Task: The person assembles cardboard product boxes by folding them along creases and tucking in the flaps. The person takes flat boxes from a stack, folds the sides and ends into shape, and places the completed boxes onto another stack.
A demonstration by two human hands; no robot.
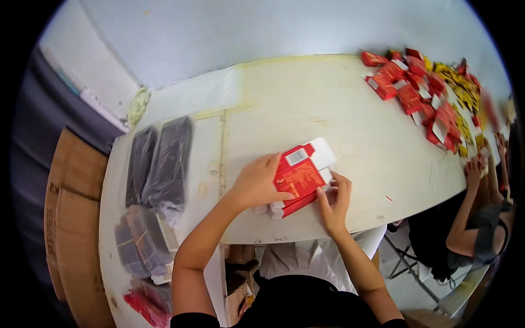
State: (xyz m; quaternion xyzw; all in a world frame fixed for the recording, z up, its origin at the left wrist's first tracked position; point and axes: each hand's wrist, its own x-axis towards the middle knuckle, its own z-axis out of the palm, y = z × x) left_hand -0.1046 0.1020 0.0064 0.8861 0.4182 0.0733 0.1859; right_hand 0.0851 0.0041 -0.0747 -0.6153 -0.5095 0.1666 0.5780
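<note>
A red printed carton (299, 177) with white flaps opened out at its far end is tilted above the near middle of the table. My left hand (260, 183) is closed round its left side, the thumb lying across the printed face. At the right edge, by a white flap (324, 154), my right hand (334, 205) grips the carton between thumb and fingers. The underside of the carton and what lies beneath it are hidden.
Red cartons (410, 90) lie heaped at the far right, beside many yellow packets (462, 87). Dark plastic-wrapped packs (169, 158) and clear-wrapped bundles (145, 240) line the left side. Cardboard (79, 229) stands left of the table (284, 98). A co-worker's arm (465, 224) is at the right.
</note>
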